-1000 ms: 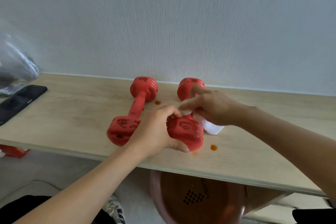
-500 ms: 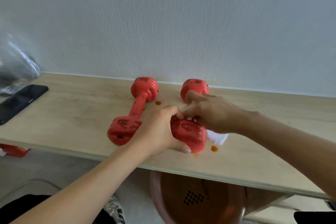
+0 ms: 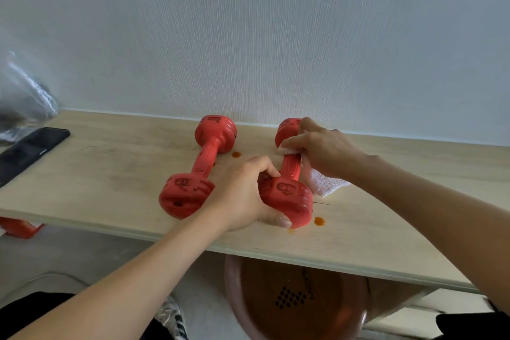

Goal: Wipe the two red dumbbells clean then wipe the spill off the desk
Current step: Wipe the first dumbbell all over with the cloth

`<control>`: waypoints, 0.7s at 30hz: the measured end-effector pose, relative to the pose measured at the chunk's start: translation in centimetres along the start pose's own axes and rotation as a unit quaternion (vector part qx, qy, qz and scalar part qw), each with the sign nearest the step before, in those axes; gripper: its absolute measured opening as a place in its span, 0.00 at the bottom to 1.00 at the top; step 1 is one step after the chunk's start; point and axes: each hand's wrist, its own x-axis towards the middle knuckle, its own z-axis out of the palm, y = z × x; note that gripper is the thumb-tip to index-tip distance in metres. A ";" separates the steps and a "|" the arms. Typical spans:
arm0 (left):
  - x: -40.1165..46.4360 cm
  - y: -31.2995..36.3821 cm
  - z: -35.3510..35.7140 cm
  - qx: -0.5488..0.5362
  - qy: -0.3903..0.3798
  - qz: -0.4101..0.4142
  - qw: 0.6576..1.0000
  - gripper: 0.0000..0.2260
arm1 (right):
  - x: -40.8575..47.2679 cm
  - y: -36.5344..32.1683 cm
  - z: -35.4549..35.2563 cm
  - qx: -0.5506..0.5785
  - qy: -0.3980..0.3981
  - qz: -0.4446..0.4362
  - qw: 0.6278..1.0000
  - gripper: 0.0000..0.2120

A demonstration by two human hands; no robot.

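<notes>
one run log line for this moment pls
step: wiping right dumbbell | left hand: grips its near end | right hand: presses white cloth at far end | orange spots on desk

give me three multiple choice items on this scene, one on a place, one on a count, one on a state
1. Where does the black phone lie?
A. far left of the desk
B. between the dumbbells
C. under the desk

2. How many orange spill spots show plainly on the desk?
A. none
B. two
C. five

3. What is the left hand doing?
A. lying flat and open
B. gripping the near head of the right dumbbell
C. holding the phone

Key: 1 A, it sits by the left edge. 2 B, one spot and another. 3 B, its fingers curl round that head while the right hand holds the white cloth.
</notes>
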 end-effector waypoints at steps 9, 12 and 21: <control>0.4 1.3 1.7 -0.024 -0.008 0.001 1.000 0.27 | -1.2 1.8 -0.7 0.011 -0.007 0.011 1.000 0.15; 0.6 2.7 1.7 0.118 -0.058 0.045 0.990 0.33 | -1.3 1.7 -0.5 0.021 -0.001 0.013 1.000 0.14; 0.7 2.4 2.5 0.116 -0.036 0.071 0.990 0.36 | -3.4 1.4 -0.6 0.107 -0.011 -0.014 0.994 0.15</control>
